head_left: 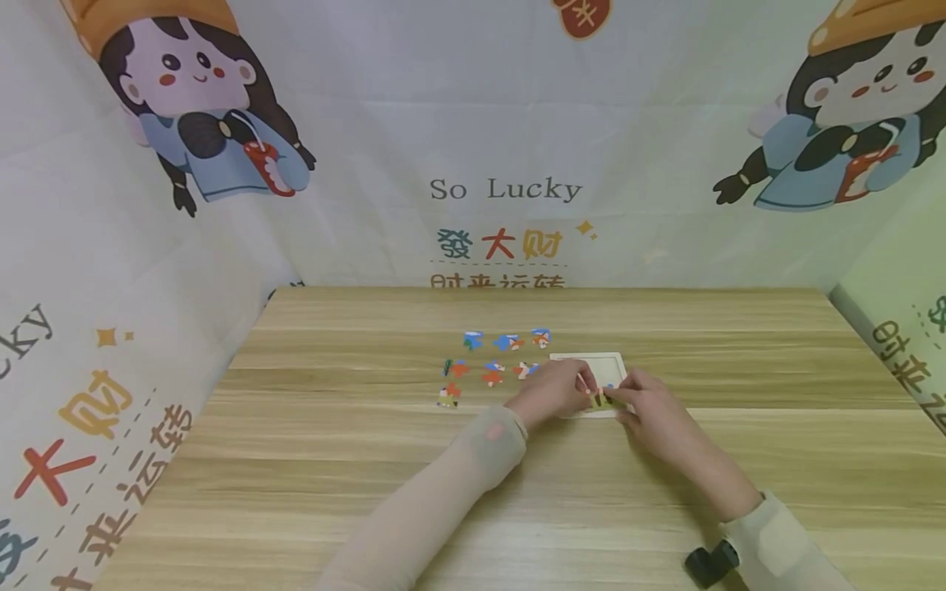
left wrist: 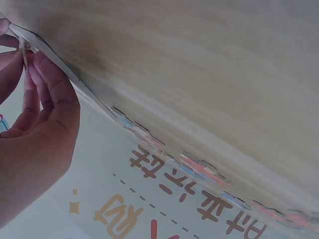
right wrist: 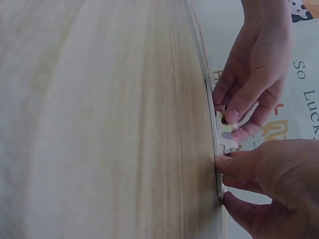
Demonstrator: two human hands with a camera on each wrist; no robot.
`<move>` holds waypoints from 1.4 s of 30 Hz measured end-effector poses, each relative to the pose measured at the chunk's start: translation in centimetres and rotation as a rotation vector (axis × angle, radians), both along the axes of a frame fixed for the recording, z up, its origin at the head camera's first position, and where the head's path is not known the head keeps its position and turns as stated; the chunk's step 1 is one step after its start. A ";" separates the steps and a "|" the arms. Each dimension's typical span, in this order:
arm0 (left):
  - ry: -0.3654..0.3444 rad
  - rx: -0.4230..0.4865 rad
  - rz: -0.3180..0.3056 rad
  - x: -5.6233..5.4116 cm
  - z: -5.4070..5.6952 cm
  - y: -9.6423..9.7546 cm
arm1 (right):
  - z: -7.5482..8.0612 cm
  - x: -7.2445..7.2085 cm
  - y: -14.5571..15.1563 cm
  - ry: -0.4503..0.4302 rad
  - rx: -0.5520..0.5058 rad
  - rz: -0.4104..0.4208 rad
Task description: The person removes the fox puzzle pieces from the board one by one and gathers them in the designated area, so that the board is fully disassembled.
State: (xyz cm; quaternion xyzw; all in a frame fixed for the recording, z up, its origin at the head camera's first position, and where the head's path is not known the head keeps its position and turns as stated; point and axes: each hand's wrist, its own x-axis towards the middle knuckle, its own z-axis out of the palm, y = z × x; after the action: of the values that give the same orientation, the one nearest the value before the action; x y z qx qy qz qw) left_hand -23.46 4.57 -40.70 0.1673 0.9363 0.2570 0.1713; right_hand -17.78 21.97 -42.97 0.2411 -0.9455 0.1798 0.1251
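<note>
A shallow white puzzle tray (head_left: 619, 359) lies on the table, with yellow-green and dark puzzle pieces (head_left: 600, 400) near its lower part. My left hand (head_left: 550, 387) reaches over the tray's left side. Between its thumb and fingers it pinches a yellow-and-black puzzle piece (right wrist: 226, 119), which stands tilted above the tray. At the tray's right edge, my right hand (head_left: 660, 414) grips the rim between thumb and fingers, its index fingertip beside the pieces. The left wrist view shows the left hand (left wrist: 47, 112) side-on, with the piece seen edge-on and partly hidden.
Loose puzzle pieces (head_left: 492, 376), several of them in blue, orange and green, lie in rough rows left of the tray. A black device (head_left: 711, 564) sits at the right sleeve. Behind the wooden table (head_left: 369, 492) hangs a printed cloth (head_left: 355, 164).
</note>
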 end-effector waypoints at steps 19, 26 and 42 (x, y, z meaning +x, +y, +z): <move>-0.008 0.218 0.051 -0.5 0.9 -4.5 | -0.2 0.0 0.1 -0.002 0.006 -0.007; -0.035 0.267 0.068 -0.4 1.1 -7.4 | -0.2 0.1 0.1 0.023 0.001 0.007; -0.005 0.224 0.145 0.0 -0.2 -12.6 | -0.2 0.2 0.1 0.036 0.002 0.017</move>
State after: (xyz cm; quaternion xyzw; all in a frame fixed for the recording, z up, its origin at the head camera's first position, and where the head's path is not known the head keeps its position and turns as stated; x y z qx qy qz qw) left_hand -23.47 -8.02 -40.88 0.1168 0.9109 0.3722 0.1347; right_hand -17.60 22.10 -43.14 0.2524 -0.9412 0.1755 0.1401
